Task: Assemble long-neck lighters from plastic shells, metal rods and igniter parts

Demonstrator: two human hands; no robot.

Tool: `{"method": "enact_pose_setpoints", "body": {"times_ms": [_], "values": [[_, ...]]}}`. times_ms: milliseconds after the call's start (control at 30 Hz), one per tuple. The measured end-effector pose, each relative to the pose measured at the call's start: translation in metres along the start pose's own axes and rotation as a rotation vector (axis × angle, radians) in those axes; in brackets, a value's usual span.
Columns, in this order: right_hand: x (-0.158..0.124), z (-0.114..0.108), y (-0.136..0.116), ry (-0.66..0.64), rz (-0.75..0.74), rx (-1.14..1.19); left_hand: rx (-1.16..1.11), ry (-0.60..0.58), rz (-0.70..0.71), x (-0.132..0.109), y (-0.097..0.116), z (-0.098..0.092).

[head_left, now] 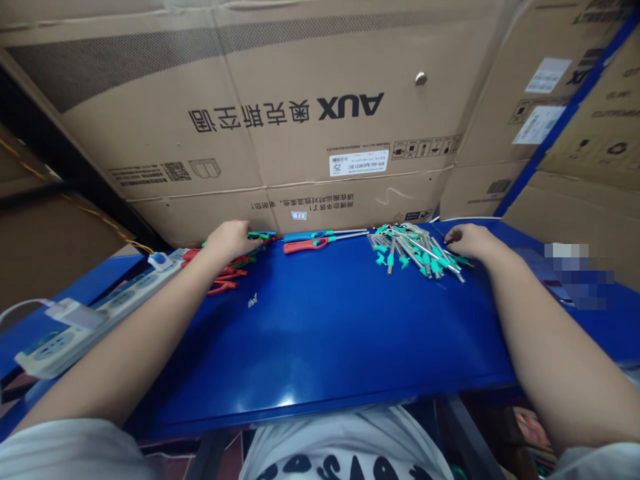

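My left hand (230,241) is curled around a green-and-blue handled lighter (261,235) at the far edge of the table. Below that hand lies a heap of red lighter parts (225,280), partly hidden by it, with a few small metal bits (253,300) nearby. A red-handled long lighter (310,245) and a blue-handled one (307,235) lie side by side in the middle. My right hand (467,241) rests at the edge of a pile of metal rods with teal parts (415,252), its fingertips near a thin dark rod (439,231).
The blue metal table (320,340) runs across the view, with stacked cardboard boxes (280,113) printed AUX behind it. A white power strip (95,313) with plugged-in leads lies at the left end. Something at the right end is blurred out.
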State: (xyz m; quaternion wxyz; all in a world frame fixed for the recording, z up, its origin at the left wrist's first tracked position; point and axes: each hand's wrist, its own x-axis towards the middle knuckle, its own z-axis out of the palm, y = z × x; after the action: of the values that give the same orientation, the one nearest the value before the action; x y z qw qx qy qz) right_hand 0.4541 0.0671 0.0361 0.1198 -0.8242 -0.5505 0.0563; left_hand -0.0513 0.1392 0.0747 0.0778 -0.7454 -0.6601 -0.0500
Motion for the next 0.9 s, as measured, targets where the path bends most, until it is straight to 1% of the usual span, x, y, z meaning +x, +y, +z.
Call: {"method": "enact_pose_setpoints", "body": {"times_ms": [100,200,367,567,700,800,900], "values": [[0.0,0.003,0.0,0.006,-0.015,-0.006,0.01,-0.053,-0.024,-0.002,-0.004,0.003],[0.0,0.005,0.001,0.05,-0.042,-0.003,0.006,-0.085,-0.024,-0.003,-0.004,0.005],[0.002,0.008,-0.002,0.188,-0.056,0.017,-0.011,-0.101,-0.002,0.0,-0.007,0.006],[0.0,0.009,-0.01,0.356,-0.162,0.085,-0.031,-0.123,0.074,0.001,-0.018,0.004],[-0.008,0.007,-0.018,0.442,-0.199,0.168,-0.037,-0.108,0.113,-0.003,-0.019,-0.001],[-0.014,0.005,-0.023,0.493,-0.192,0.223,-0.029,-0.103,0.11,-0.006,-0.018,-0.003],[-0.018,0.004,-0.027,0.523,-0.192,0.254,-0.007,-0.148,0.068,-0.006,-0.017,-0.003]]}}
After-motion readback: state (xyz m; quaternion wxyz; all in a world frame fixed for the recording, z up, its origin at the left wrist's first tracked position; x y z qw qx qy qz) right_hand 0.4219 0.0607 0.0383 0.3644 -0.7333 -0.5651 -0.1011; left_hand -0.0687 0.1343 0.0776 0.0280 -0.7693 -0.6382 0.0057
